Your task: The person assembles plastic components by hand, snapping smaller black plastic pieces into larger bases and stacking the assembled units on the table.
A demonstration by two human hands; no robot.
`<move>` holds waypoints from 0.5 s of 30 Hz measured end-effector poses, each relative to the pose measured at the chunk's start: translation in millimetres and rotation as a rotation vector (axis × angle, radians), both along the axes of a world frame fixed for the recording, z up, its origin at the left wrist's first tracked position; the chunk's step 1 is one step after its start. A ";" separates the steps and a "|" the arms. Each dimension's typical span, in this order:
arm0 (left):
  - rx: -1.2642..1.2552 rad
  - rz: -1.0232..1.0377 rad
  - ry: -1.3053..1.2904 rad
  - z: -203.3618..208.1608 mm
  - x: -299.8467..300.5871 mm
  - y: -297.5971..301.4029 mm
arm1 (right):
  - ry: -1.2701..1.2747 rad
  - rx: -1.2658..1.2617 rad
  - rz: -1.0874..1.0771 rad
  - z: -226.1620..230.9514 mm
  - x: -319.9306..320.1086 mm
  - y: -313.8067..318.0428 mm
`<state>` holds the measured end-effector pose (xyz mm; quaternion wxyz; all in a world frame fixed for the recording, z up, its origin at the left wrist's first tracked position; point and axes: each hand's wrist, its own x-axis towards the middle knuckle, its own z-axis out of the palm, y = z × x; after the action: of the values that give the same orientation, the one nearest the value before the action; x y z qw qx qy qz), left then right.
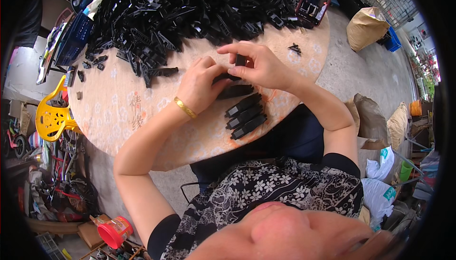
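Above the round, cloth-covered table (pixel 109 127), my two hands are close together. My left hand (pixel 198 83) is closed on a black plastic part (pixel 224 77), mostly hidden by my fingers. A small black plastic block (pixel 240 60) sits between the thumb and fingers of my right hand (pixel 266 65), whose thumb tip meets the part in my left hand. Just below my hands lies a long black piece (pixel 236 92). Nearer to me, several similar black assemblies (pixel 246 115) rest side by side. A large heap of black plastic parts (pixel 199 8) covers the table's far side.
A phone (pixel 313 1) with a lit screen stands at the far right of the table. Small black bits (pixel 295 49) lie near the right edge. A yellow plastic stool (pixel 53 113) touches the left side. Paper sacks (pixel 365 28) stand on the floor at right.
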<state>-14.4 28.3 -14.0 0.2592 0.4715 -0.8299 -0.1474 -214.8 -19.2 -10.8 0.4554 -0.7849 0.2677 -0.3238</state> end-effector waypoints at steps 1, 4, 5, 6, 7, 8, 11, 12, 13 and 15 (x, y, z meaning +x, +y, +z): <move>-0.005 -0.002 -0.009 -0.6 0.2 -0.4 | -0.032 0.076 0.010 -1.8 -0.4 -0.9; -0.003 0.002 -0.014 0.8 -1.0 -0.3 | -0.122 0.179 0.024 -7.2 0.7 -5.0; 0.004 0.010 -0.011 1.4 -1.4 0.1 | -0.180 0.206 0.029 -8.0 1.5 -5.7; 0.005 0.011 -0.012 0.4 -1.0 0.0 | -0.180 0.207 0.030 -7.9 2.1 -4.6; -0.013 0.006 0.001 -1.9 -0.2 -0.6 | -0.198 0.253 0.026 -7.8 2.8 -3.1; -0.031 0.002 0.014 -3.8 0.4 -1.2 | -0.216 0.299 0.021 -7.8 3.2 -2.2; -0.057 0.005 0.029 -6.9 0.2 -2.7 | -0.161 0.113 -0.021 -11.4 2.8 -2.0; -0.056 0.004 0.030 -5.7 -0.1 -2.5 | -0.161 0.113 -0.022 -10.1 2.6 0.3; -0.037 0.014 0.012 -3.7 -0.1 -1.4 | -0.151 0.115 -0.059 -7.3 3.4 4.7; -0.017 0.024 -0.007 -3.3 0.6 -0.7 | -0.143 0.117 -0.094 -7.3 5.3 6.9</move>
<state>-13.8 27.6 -17.4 0.2622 0.4798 -0.8262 -0.1359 -209.5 -12.3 -18.1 0.5026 -0.7186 0.2895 -0.3836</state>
